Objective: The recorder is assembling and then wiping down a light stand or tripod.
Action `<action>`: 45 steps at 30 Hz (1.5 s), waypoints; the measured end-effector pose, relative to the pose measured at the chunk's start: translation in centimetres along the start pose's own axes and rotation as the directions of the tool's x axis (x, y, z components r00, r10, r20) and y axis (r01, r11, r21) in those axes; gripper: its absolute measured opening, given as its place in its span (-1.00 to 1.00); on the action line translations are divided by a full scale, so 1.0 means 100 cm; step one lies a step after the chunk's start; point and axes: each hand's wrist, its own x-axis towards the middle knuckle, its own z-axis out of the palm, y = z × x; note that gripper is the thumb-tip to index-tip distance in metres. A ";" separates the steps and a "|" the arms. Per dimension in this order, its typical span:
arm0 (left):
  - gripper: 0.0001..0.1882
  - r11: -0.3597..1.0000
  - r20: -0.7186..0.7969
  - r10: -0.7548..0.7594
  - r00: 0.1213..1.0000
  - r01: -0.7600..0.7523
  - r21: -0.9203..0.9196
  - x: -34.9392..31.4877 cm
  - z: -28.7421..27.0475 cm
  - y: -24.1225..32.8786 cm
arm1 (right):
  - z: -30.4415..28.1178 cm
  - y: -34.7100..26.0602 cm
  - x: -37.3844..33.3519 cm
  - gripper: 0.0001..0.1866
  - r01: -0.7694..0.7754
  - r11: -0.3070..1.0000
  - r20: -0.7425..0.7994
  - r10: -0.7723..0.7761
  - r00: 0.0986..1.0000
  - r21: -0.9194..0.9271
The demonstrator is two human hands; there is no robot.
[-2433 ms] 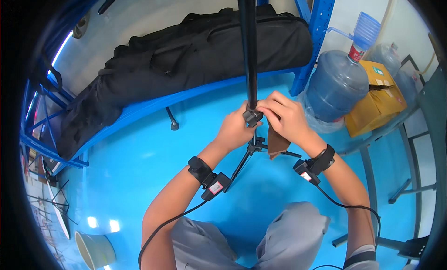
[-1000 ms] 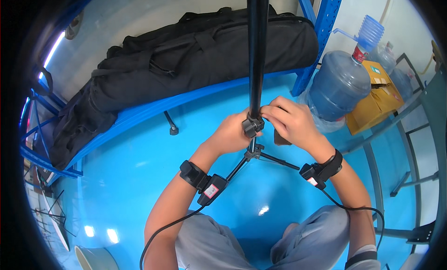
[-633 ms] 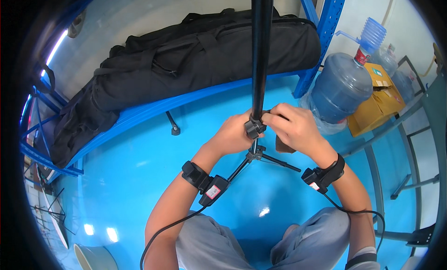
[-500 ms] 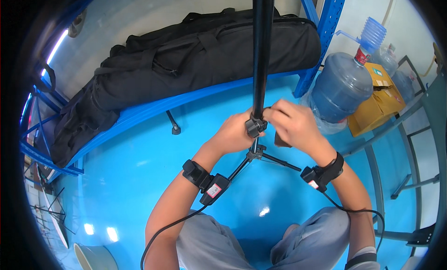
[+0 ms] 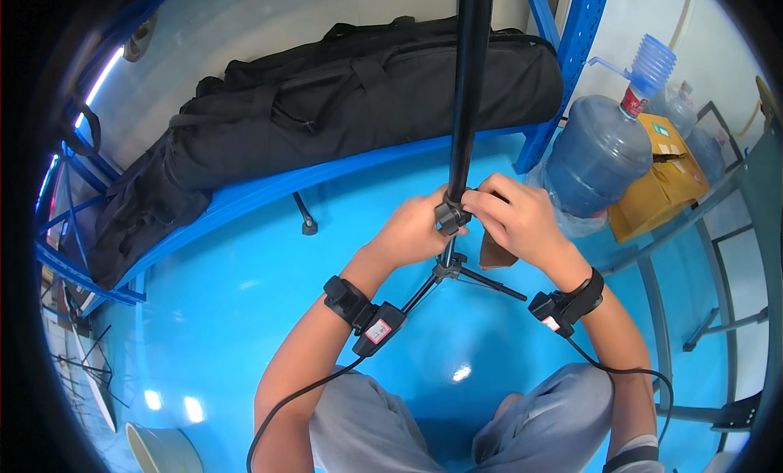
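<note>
- Here, right in front of the seated person, a black stand pole [image 5: 467,106] runs from the top of the view down to a dark collar [image 5: 450,218], with the tripod legs [image 5: 489,285] spread just above the blue floor [image 5: 269,326] or on it; I can't say which.
- And all the action is at that collar! As I read it, this is close work on the fitting, one hand steadying, the other fiddling at its side.
- The left hand [image 5: 414,232] comes in from the left, fingers curled round the back of the collar, a fingertip peeping out on the far side; how firmly it squeezes I can't tell.
- The right hand [image 5: 518,220] meets it from the right, thumb and forefinger drawn narrow against the collar's edge, the other fingers bent. Whether they pinch a small part there, I can't make out.
- Below that palm hangs a brown piece [image 5: 496,253], mostly covered; whether the hand holds it is hidden.
- The next move, I'd judge, calls for a steady left hold and a fine fingertip touch on the right, with the pole kept from swaying.
- Look at the pose: both forearms slant inward and up from the lower edge, elbows wide, strapped wrists well apart, hands almost meeting at the pole.
</note>
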 end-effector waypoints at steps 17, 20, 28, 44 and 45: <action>-0.65 0.980 0.000 0.040 0.999 -0.040 0.193 0.002 0.011 -0.009 | 0.010 -0.021 -0.016 -0.69 0.167 0.984 -0.087 -0.171 0.981 -0.059; -0.66 0.988 -0.045 0.066 0.997 -0.059 0.140 0.001 0.012 -0.008 | 0.007 -0.015 -0.032 -0.64 0.233 0.968 -0.039 -0.238 0.971 -0.098; -0.66 0.995 -0.002 0.028 1.000 -0.027 0.093 0.003 0.014 0.001 | -0.021 -0.018 -0.018 -0.69 0.157 0.984 -0.154 -0.167 0.974 -0.080; -0.63 0.999 -0.001 -0.051 0.999 0.051 -0.006 0.009 0.049 0.013 | -0.062 -0.001 -0.048 -0.71 0.064 0.967 -0.024 -0.072 0.997 -0.247; -0.63 0.999 0.023 -0.035 0.999 0.036 -0.015 0.012 0.056 0.012 | -0.066 0.001 -0.050 -0.73 0.017 0.969 -0.071 -0.036 0.997 -0.248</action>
